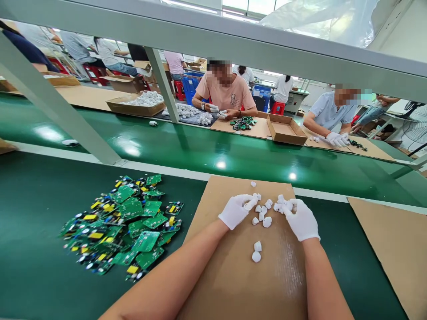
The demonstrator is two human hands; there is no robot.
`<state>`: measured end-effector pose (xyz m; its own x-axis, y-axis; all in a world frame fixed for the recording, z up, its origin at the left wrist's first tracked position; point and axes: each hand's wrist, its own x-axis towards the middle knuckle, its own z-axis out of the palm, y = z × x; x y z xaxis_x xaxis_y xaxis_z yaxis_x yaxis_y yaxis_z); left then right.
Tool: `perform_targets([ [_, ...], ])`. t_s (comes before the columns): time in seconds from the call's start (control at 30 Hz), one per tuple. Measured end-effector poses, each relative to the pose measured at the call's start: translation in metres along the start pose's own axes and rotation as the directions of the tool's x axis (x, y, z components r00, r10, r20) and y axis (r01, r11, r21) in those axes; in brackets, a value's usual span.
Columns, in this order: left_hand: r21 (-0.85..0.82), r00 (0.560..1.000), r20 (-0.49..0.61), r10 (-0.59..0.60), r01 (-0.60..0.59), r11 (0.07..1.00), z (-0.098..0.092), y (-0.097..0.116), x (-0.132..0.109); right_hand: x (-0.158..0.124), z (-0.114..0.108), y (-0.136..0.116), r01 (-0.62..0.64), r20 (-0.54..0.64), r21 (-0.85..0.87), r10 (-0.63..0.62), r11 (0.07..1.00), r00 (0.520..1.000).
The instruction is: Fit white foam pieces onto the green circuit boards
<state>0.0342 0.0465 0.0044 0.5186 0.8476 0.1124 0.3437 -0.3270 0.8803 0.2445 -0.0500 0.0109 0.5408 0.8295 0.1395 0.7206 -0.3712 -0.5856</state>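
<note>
Both my hands wear white gloves and rest on a brown cardboard sheet [233, 275]. My left hand [235, 210] is curled around a small white plastic housing at its fingertips. My right hand [302, 220] is closed over one or more of the same white pieces at the right end of a loose cluster. Several small white plastic housings [263, 213] lie between the hands, and two more white pieces [256, 251] sit nearer to me. A pile of green circuit boards [123, 226] with yellow and black parts lies to the left on the green surface.
A green conveyor belt [200, 151] runs across beyond a grey frame strut [56, 106]. Across it, two people in white gloves work at cardboard boxes [286, 130], white parts and circuit boards. Another cardboard sheet [393, 240] lies at right. More people stand behind.
</note>
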Motion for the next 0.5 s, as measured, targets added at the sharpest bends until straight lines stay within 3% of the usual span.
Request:
perform_targets([
  [0.27, -0.048, 1.000, 0.017, -0.007, 0.008, 0.999, 0.0023, -0.0013, -0.0005, 0.0071, 0.0034, 0.0093, -0.058, -0.146, 0.252, 0.097, 0.966, 0.984],
  [0.5, -0.083, 0.999, 0.036, -0.026, 0.029, 0.996, 0.0025, -0.0001, -0.0026, 0.0062, -0.0022, 0.0073, -0.072, -0.091, 0.332, 0.108, 0.940, 0.990],
])
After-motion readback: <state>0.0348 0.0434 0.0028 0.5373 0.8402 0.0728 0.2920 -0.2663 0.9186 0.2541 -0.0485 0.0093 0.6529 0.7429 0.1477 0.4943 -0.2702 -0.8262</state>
